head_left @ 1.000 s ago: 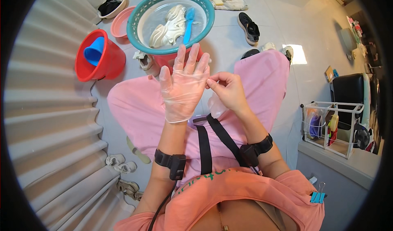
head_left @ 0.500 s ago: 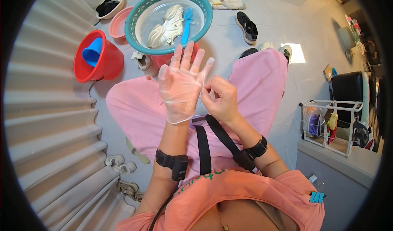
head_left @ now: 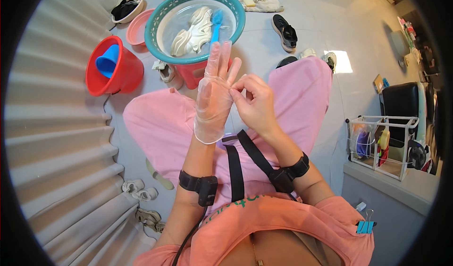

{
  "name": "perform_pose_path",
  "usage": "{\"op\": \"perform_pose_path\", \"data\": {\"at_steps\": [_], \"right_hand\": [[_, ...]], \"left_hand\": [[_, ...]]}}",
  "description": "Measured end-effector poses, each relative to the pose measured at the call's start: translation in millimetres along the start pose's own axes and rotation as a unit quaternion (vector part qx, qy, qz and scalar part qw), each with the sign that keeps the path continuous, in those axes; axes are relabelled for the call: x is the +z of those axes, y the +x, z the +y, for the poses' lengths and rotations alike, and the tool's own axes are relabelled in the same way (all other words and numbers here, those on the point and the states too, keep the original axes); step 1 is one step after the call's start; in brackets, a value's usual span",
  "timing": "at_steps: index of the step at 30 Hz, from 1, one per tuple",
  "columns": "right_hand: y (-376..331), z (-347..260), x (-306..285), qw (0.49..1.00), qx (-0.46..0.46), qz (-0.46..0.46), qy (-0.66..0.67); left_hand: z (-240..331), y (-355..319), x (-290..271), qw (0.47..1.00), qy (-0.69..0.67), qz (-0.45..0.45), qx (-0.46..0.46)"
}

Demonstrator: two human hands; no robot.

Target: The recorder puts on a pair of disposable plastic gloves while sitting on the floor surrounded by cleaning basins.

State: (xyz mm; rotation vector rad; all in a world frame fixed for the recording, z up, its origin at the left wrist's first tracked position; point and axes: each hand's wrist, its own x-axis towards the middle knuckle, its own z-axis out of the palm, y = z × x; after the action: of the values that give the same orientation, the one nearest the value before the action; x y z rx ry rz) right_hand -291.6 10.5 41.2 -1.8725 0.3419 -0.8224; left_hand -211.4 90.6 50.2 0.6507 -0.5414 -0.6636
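So the person's sitting low, pink trousers (head_left: pixel 160 124) spread wide, and the left hand (head_left: pixel 214 94) is held up flat with fingers straight and together, already inside a thin clear glove (head_left: pixel 207 120) whose cuff ends loose at the wrist. The right hand (head_left: pixel 255 103) is bare and curled in tight against the glove's right edge, fingertips (head_left: pixel 236 87) pinching the plastic by the thumb side. So left hand is spread out and gripping nothing, right hand is pinched onto the glove.

Both wrists have black bands (head_left: pixel 198 187), and black straps run down across the lap.

Just beyond the hands, on the far side, there's a teal basin (head_left: pixel 158 42) sitting on a red stool (head_left: pixel 193 75), with water, a pair of pale sneakers (head_left: pixel 191 30) and a blue brush (head_left: pixel 216 23) in it. To the left of that is a red bucket (head_left: pixel 122 75) with a blue scoop (head_left: pixel 107 61) inside. A black sandal (head_left: pixel 284 31) lies off to the far right on the tiles, and a white wire rack (head_left: pixel 382 143) with bottles stands at the right.
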Motion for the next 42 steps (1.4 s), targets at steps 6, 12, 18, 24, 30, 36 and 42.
{"op": "perform_pose_path", "data": {"at_steps": [6, 12, 18, 24, 30, 36, 42], "right_hand": [[-18, -1, 10, 0.999, -0.008, 0.007, 0.052], [-19, 16, -3, 0.974, 0.192, 0.009, 0.118], [-22, 22, 0, 0.989, 0.129, -0.03, 0.06], [-45, 2, 11, 0.974, -0.149, -0.158, -0.071], [-20, 3, -9, 0.996, -0.027, -0.063, -0.058], [-17, -21, -10, 0.988, -0.056, -0.117, -0.082], [-12, -14, -5, 0.986, -0.041, -0.148, -0.069]], "left_hand": [[5, -9, -1, 0.992, -0.114, 0.026, -0.039], [2, -7, -2, 0.966, -0.236, 0.102, 0.001], [0, -7, -3, 0.962, -0.255, 0.092, -0.016], [9, 8, -6, 0.97, -0.217, 0.108, 0.007], [16, 8, -10, 0.979, -0.188, 0.061, -0.044], [-4, 8, -14, 0.981, -0.153, 0.112, -0.03], [-10, 8, -20, 0.979, -0.089, 0.18, -0.025]]}}
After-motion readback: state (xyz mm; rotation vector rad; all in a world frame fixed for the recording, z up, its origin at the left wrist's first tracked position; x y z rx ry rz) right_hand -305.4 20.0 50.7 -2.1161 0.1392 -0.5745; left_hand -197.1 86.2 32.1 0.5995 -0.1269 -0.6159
